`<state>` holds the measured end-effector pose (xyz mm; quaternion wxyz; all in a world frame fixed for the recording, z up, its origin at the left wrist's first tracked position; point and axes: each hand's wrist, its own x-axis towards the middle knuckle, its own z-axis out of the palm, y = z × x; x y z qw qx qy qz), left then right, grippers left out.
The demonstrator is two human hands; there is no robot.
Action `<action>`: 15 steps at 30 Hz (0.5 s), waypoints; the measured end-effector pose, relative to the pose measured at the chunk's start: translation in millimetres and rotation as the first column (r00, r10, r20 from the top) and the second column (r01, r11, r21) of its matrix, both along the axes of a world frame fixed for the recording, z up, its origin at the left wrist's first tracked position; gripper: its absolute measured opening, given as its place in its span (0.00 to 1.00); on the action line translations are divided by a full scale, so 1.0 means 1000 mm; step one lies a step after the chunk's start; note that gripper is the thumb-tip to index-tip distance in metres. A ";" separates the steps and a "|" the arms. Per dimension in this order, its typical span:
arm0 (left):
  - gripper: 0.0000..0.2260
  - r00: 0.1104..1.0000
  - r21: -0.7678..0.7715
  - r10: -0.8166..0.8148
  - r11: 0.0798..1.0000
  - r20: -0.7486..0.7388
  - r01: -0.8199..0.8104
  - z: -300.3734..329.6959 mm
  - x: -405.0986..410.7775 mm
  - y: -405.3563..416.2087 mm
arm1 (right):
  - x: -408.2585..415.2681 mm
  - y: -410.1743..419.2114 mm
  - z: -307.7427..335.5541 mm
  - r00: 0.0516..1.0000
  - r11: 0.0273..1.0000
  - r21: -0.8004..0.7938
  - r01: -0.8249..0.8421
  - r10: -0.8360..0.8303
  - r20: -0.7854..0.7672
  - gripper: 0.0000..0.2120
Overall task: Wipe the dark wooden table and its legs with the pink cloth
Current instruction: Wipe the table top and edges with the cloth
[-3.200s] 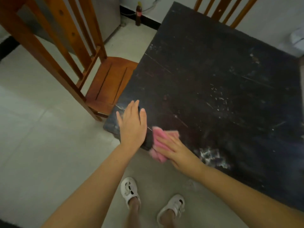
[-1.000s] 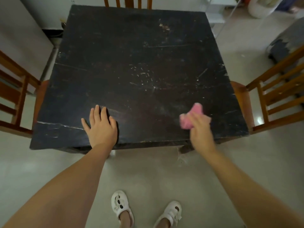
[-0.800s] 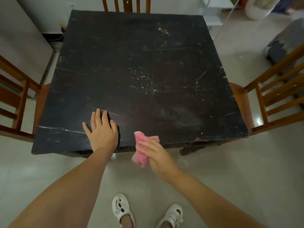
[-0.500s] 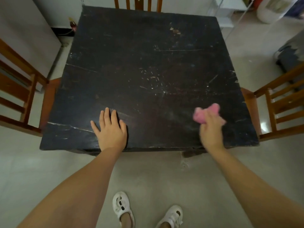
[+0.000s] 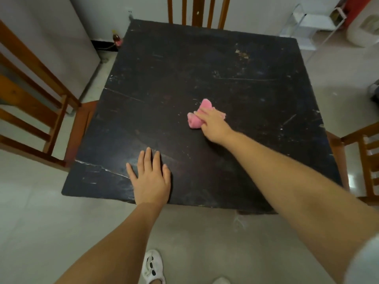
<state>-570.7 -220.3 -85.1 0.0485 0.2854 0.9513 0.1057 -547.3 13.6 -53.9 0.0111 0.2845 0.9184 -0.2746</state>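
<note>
The dark wooden table (image 5: 205,74) fills the middle of the view, its top scratched and scuffed. A bunched pink cloth (image 5: 195,118) lies near the table's centre. My right hand (image 5: 213,125) grips the cloth and presses it onto the tabletop. Flat on the table near the front edge rests my left hand (image 5: 149,179), fingers straight and spread. The table legs are hidden under the top.
Wooden chairs stand at the left (image 5: 37,111), far side (image 5: 196,12) and right (image 5: 361,160), tucked against the table. A small bottle (image 5: 116,38) sits on the floor by the far wall. A white rack (image 5: 307,25) stands at the back right. My white shoes (image 5: 152,267) are below.
My right hand has carried the pink cloth from near the front right edge up and left toward the table's centre. My left hand stays flat at the front edge.
</note>
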 end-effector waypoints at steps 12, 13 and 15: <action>0.31 1.000 -0.025 -0.013 1.000 0.026 0.014 0.003 0.000 0.001 | 0.095 -0.086 0.046 0.954 0.955 -0.114 -0.274 0.255 -0.159 0.11; 0.31 1.000 -0.036 -0.017 0.999 0.026 0.017 0.004 0.000 0.001 | 0.068 -0.051 0.040 0.971 0.977 -0.149 -0.153 0.120 -0.208 0.13; 0.29 1.000 -0.063 -0.016 0.998 0.016 0.017 0.002 -0.001 0.001 | 0.017 0.009 0.032 0.961 0.999 -0.022 0.031 -0.035 -0.275 0.22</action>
